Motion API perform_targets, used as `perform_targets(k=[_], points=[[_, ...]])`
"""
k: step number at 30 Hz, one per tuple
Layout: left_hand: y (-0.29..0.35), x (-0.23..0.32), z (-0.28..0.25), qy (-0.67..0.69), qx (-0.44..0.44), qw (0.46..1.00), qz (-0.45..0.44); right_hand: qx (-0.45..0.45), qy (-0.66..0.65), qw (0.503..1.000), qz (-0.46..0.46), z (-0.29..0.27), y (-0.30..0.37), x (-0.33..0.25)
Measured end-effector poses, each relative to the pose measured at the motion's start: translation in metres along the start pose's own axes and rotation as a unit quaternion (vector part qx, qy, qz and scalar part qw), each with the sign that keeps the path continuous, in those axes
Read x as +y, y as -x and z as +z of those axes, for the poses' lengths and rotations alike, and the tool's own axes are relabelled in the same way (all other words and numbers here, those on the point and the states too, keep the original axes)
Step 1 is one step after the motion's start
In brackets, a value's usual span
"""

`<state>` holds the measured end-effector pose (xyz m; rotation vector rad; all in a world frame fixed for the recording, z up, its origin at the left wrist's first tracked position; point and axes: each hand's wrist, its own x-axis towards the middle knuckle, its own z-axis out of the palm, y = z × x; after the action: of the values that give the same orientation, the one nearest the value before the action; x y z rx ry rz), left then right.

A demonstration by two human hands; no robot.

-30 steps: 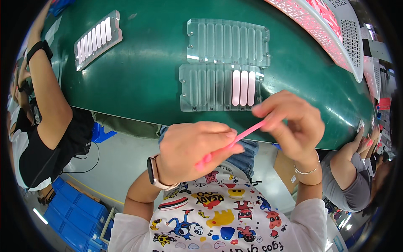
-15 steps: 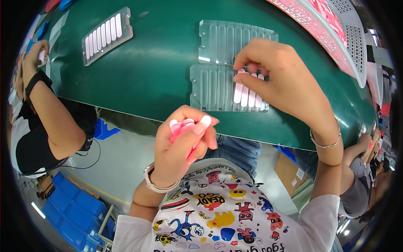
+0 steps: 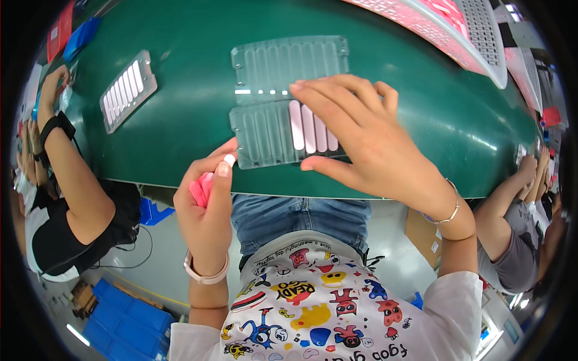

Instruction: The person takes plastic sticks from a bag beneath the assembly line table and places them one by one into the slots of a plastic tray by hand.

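Observation:
My left hand [image 3: 205, 204] is closed around a bunch of small pink strips [image 3: 202, 189] with rounded ends. The pale end of one strip shows between its thumb and forefinger, beside the tray's near left corner. A clear plastic tray lies spread on the table, its near half [image 3: 262, 135] and far half [image 3: 289, 63] both moulded with long slots. Several pale pink strips [image 3: 309, 129] lie side by side in the right part of the near half. Over that right end is my right hand [image 3: 355, 129], thumb and fingers apart, nothing visible in it. It hides the tray's right edge.
A similar tray of pale strips [image 3: 127, 90] lies to the left on the green table [image 3: 186, 120]. At the far right stands a white perforated basket [image 3: 481, 54] with pink pieces inside. Other people's arms [image 3: 75, 156] rest along both sides.
My right hand has opened out from its pinch over the strips. My left hand has come up to the tray's left corner. The view has shifted, so the tray appears further left.

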<state>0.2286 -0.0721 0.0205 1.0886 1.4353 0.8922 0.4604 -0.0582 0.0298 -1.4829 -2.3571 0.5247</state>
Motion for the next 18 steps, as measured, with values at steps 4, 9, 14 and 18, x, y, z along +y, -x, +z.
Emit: perform_targets(k=[4, 9, 14, 18], points=[[-0.008, 0.008, 0.017, -0.006, -0.057, 0.998, 0.013, 0.040, 0.029, 0.999, -0.005, -0.003, 0.012, 0.010], [-0.017, 0.019, 0.041, -0.058, -0.139, 0.989, 0.005, 0.048, 0.083, 0.994, 0.045, -0.013, 0.049, 0.021], [-0.024, 0.019, 0.069, -0.038, -0.119, 0.990, 0.060, 0.083, 0.079, 0.992, 0.057, -0.016, 0.077, 0.024], [-0.035, 0.025, 0.088, -0.044, -0.179, 0.982, 0.054, 0.094, 0.128, 0.985, 0.072, -0.008, 0.085, 0.026]])
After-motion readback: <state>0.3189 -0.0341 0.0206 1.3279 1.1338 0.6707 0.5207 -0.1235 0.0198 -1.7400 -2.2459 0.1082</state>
